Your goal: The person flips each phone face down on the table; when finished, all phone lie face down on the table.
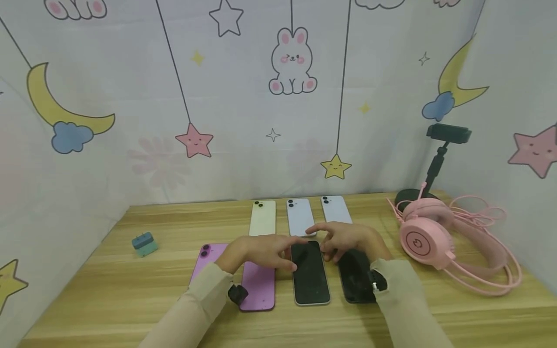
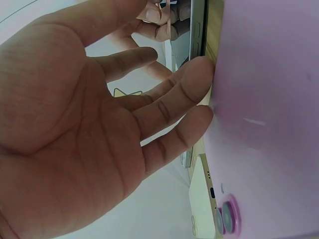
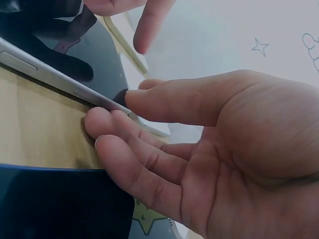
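Observation:
A phone with a black screen and silver edge (image 1: 311, 285) lies face up between the two hands. My left hand (image 1: 266, 251) hovers at its left, fingers relaxed and spread, over a purple phone (image 1: 259, 292). In the left wrist view, two fingertips meet or nearly meet the edge of a purple phone (image 2: 269, 99). My right hand (image 1: 345, 238) is at the black-screen phone's upper right corner. Its thumb tip and fingertips lie by the silver edge (image 3: 55, 79), not gripping. Another dark-screened phone (image 1: 354, 282) sits partly below the right wrist.
Behind the hands lie a pale yellow phone (image 1: 263, 220), a pale lilac phone (image 1: 300, 217) and a whitish phone (image 1: 337, 210). A second purple phone (image 1: 204, 258) is at left. Farther left is a blue-green block (image 1: 144, 244). Pink headphones (image 1: 428, 244) and a black stand (image 1: 435, 164) occupy the right.

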A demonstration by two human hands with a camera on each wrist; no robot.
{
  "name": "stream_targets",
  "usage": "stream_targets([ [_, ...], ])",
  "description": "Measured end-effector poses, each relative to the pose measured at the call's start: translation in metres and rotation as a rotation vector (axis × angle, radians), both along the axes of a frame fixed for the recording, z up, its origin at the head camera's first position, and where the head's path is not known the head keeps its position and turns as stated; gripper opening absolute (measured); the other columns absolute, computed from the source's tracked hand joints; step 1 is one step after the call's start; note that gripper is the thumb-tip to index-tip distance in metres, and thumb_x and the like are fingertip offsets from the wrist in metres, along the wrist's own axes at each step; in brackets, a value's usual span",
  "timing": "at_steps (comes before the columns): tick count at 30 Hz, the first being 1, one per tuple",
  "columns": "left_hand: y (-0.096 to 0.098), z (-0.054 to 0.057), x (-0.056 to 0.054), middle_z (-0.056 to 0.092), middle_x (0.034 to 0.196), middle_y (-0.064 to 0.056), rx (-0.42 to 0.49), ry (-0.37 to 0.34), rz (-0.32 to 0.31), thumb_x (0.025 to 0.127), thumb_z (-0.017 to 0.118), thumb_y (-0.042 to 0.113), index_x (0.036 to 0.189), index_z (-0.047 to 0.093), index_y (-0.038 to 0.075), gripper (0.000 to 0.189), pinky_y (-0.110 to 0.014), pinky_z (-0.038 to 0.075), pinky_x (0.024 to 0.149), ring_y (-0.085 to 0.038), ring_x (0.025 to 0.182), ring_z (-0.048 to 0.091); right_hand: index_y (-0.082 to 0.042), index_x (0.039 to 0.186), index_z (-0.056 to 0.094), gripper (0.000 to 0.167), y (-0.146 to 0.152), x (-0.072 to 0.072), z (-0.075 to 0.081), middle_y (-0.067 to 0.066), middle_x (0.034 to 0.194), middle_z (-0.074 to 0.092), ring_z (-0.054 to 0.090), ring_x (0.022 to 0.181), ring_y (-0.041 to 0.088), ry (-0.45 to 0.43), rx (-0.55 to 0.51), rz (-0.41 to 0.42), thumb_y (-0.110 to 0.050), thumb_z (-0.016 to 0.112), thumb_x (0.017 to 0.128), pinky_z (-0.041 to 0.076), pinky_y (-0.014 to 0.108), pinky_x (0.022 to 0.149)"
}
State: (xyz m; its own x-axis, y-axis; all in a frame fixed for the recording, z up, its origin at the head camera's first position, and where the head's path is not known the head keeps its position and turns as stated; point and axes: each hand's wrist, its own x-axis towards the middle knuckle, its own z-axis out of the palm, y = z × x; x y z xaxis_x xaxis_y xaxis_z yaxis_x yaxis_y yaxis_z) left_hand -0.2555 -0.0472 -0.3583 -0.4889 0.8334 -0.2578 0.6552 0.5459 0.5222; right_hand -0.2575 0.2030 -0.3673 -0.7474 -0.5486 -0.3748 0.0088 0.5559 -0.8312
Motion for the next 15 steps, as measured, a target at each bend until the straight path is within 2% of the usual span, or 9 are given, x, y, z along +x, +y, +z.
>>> stream_targets([
  [10,0.0009,0.0027,0.0029,0.065,0.098,0.006,-0.008,-0.014,0.0,0.1,0.063,0.025,0.155,0.032,0.011,0.065,-0.026,0.047,0.084,-0.005,0.089,0.06,-0.007,0.153,0.035,0.062,0.0018,0.0034,0.0017,0.013,0.082,0.066,0.065,0.075,0.021,0.008,-0.031,-0.032,0.004,0.053,0.094,0.056,0.034,0.065],
  [15,0.0024,0.0013,0.0044,0.063,0.093,0.007,-0.029,-0.004,-0.01,0.099,0.064,0.021,0.154,0.033,0.009,0.064,-0.024,0.046,0.082,-0.003,0.086,0.058,-0.005,0.151,0.035,0.059,-0.0051,0.0066,0.0029,0.015,0.078,0.066,0.066,0.07,0.021,0.006,-0.005,-0.057,0.001,0.055,0.096,0.057,0.035,0.064],
])
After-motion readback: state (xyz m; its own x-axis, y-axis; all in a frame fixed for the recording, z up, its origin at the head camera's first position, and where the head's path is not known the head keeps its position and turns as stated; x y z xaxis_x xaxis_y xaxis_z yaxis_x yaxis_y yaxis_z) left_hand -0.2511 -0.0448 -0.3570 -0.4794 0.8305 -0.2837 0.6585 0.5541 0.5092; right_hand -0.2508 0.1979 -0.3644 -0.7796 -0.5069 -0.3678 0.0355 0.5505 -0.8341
